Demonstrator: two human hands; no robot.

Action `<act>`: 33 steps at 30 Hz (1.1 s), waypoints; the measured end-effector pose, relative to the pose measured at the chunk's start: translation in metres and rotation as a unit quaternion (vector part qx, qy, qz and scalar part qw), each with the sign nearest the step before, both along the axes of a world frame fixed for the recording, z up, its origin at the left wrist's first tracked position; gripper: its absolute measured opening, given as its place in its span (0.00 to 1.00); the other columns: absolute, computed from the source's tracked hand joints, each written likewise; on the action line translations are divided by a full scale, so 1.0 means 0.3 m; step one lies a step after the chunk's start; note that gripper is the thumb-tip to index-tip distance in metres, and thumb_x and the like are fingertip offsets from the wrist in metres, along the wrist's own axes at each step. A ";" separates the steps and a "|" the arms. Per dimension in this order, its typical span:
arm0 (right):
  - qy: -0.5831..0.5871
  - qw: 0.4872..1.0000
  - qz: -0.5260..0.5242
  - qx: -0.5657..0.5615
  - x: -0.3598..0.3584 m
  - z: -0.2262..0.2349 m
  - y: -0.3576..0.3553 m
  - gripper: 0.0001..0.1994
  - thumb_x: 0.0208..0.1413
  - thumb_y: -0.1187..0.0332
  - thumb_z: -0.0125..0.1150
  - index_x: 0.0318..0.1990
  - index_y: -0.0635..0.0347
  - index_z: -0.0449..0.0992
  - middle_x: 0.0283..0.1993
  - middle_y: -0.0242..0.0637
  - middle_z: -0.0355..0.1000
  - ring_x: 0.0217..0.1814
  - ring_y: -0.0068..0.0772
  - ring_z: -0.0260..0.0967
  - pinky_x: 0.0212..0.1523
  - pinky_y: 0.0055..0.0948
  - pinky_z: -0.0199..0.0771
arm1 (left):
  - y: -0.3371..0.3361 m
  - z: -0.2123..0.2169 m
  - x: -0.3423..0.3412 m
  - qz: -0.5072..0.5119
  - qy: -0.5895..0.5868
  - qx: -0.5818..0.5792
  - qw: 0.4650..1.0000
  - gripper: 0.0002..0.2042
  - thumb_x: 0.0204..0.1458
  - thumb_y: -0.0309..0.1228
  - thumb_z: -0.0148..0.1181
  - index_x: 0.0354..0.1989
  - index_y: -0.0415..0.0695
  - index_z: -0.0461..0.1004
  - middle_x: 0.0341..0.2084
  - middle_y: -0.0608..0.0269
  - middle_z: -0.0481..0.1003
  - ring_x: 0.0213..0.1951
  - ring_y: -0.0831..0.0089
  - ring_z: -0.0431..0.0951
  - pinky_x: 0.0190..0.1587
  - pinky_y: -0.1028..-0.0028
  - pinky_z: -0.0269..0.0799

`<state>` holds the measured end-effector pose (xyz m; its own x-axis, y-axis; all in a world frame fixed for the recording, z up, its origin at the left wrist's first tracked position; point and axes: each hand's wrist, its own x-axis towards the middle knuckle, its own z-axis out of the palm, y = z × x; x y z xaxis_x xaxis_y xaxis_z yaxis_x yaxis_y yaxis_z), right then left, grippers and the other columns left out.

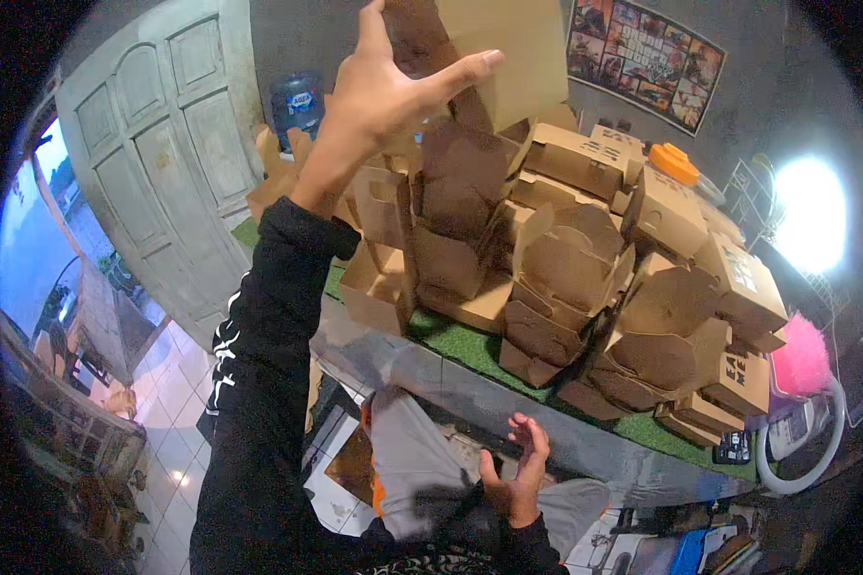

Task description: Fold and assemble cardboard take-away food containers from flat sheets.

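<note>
My left hand is raised high at the far side of the table, its arm in a black sleeve. Its thumb lies across a brown cardboard box, which it grips; the box is cut off by the upper edge, and some fingers are hidden. Low over my lap, my right hand holds nothing, with fingers apart and slightly curled. Between the hands stand open food boxes of brown card, nested in stacks. Closed boxes are piled behind them.
Green artificial turf covers part of the grey table. An orange object rests on the boxes. To the right are a pink fluffy thing, a white ring and a bright lamp. A blue water jug stands by the door.
</note>
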<state>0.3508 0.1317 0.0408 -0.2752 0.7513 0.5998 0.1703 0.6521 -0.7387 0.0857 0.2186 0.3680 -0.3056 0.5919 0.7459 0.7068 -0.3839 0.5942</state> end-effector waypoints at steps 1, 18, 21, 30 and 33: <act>0.006 1.000 -0.001 -0.003 0.011 -0.002 0.002 0.40 0.40 0.80 0.65 0.62 0.62 0.50 0.59 0.46 0.58 0.57 0.40 0.62 0.54 0.34 0.64 | 0.020 -0.003 0.008 0.001 0.002 0.002 1.000 0.54 0.39 0.53 0.69 0.63 0.31 0.41 0.53 0.41 0.65 0.55 0.58 0.67 0.57 0.65 0.62; 0.092 0.994 0.002 -0.065 0.141 -0.020 0.014 0.40 0.41 0.78 0.63 0.63 0.65 0.48 0.59 0.48 0.58 0.58 0.41 0.61 0.54 0.35 0.61 | 0.133 -0.060 0.031 0.171 0.130 0.071 0.974 0.52 0.37 0.58 0.67 0.61 0.33 0.49 0.45 0.40 0.72 0.47 0.51 0.75 0.51 0.63 0.69; 0.078 0.995 -0.001 -0.058 0.150 -0.021 0.016 0.40 0.41 0.78 0.63 0.64 0.65 0.48 0.59 0.48 0.58 0.58 0.41 0.61 0.54 0.36 0.61 | 0.146 -0.071 0.017 0.168 0.147 0.094 0.970 0.52 0.37 0.58 0.66 0.62 0.35 0.48 0.44 0.39 0.72 0.46 0.50 0.75 0.50 0.62 0.69; 0.090 0.994 -0.004 -0.064 0.154 -0.030 0.024 0.40 0.42 0.77 0.63 0.64 0.65 0.48 0.59 0.47 0.58 0.58 0.41 0.61 0.54 0.35 0.61 | 0.163 -0.115 -0.020 0.222 0.203 0.076 0.951 0.53 0.34 0.61 0.65 0.67 0.48 0.46 0.43 0.39 0.69 0.48 0.46 0.69 0.52 0.57 0.65; 0.086 0.994 -0.002 -0.071 0.151 -0.030 0.022 0.40 0.42 0.77 0.63 0.64 0.65 0.48 0.59 0.47 0.58 0.58 0.41 0.61 0.54 0.35 0.61 | 0.158 -0.136 -0.002 0.241 0.223 0.026 0.944 0.52 0.33 0.65 0.63 0.66 0.49 0.50 0.43 0.40 0.68 0.47 0.47 0.69 0.51 0.56 0.65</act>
